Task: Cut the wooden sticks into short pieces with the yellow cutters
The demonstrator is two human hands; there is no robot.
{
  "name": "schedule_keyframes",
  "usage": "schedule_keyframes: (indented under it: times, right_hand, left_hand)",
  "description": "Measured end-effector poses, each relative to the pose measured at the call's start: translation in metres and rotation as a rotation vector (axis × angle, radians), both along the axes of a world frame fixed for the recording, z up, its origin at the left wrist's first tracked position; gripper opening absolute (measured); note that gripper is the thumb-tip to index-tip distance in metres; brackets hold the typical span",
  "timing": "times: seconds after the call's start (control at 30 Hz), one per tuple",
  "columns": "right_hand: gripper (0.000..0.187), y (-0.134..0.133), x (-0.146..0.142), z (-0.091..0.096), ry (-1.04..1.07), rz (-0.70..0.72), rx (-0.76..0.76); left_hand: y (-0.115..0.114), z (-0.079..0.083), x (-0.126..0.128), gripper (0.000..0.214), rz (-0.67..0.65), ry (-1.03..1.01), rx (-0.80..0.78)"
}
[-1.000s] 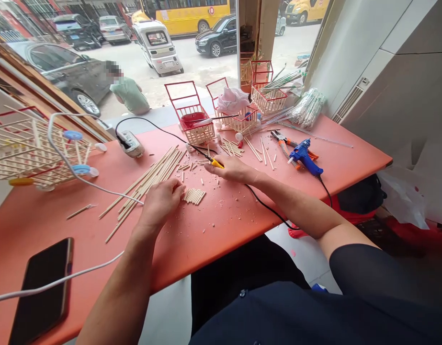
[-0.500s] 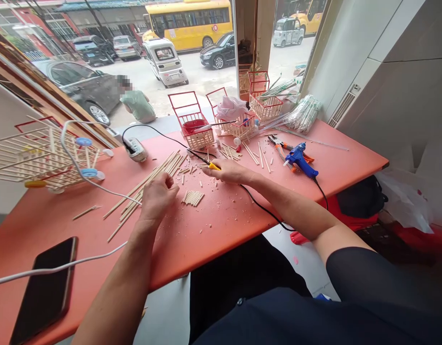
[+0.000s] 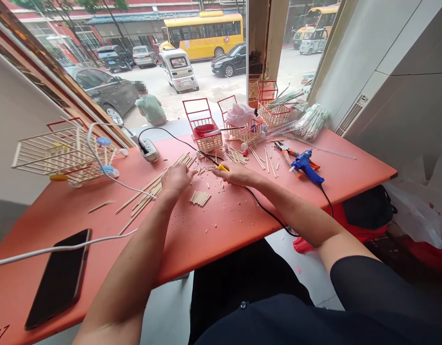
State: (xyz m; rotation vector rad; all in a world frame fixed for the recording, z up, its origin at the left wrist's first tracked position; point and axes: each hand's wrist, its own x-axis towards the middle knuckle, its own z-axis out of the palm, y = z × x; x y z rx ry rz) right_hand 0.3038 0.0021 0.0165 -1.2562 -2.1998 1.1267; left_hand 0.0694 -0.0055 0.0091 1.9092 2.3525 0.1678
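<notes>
My right hand [image 3: 238, 173] is closed around a yellow-handled tool [image 3: 222, 167]; its working tip is hidden. A black cord [image 3: 262, 203] trails from beneath this hand toward the table edge. My left hand [image 3: 177, 181] is at the end of a bundle of long wooden sticks [image 3: 149, 194], its fingers bent together and pointing right, toward small cut pieces. What they pinch, if anything, is hidden. Just in front of both hands lies a neat row of short sticks [image 3: 200, 198] among crumbs of wood.
Small stick-built carts [image 3: 207, 139] line the window side, and a larger one [image 3: 62, 153] stands left. A blue glue gun [image 3: 307, 167] and pliers [image 3: 287, 151] lie right. A phone [image 3: 59, 278], a white cable [image 3: 73, 247] and a power strip [image 3: 149, 150] are on the left.
My left hand has gone from a loose fist to reaching forward over the stick ends, fingers pointing right. My right hand keeps its hold on the tool. The camera view has shifted slightly.
</notes>
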Motion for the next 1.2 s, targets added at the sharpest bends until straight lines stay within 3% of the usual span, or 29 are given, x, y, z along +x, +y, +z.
schedule_keyframes:
  times: [0.3,0.53,0.7,0.77,0.83,0.93,1.03,1.2]
  right_hand:
    - [0.056,-0.003,0.000,0.003,-0.079,0.019,0.058]
    - [0.057,-0.003,0.001,0.002,-0.126,0.025,0.105]
    - [0.047,-0.004,-0.003,-0.008,0.075,-0.045,0.073]
    - [0.036,-0.006,-0.006,-0.011,0.309,-0.098,0.003]
    - [0.027,-0.009,-0.009,-0.011,0.541,-0.134,-0.116]
    - [0.023,-0.015,-0.011,-0.006,0.720,-0.167,-0.243]
    - [0.027,-0.018,-0.011,-0.002,0.762,-0.150,-0.308]
    - [0.035,-0.017,-0.012,-0.003,0.782,-0.123,-0.282]
  left_hand:
    - [0.001,-0.009,-0.001,0.011,-0.038,0.028,-0.018]
    - [-0.005,-0.017,-0.001,0.020,-0.072,0.039,0.019]
    - [-0.018,-0.003,0.005,0.034,-0.068,-0.045,0.113]
    - [-0.024,0.004,0.012,0.025,-0.101,-0.321,0.279]
    - [-0.029,0.009,0.023,0.013,-0.214,-0.707,0.418]
    - [-0.035,0.008,0.039,0.017,-0.296,-1.207,0.478]
    - [-0.038,0.003,0.050,0.031,-0.254,-1.451,0.511]
    - [-0.037,0.001,0.057,0.043,-0.146,-1.614,0.537]
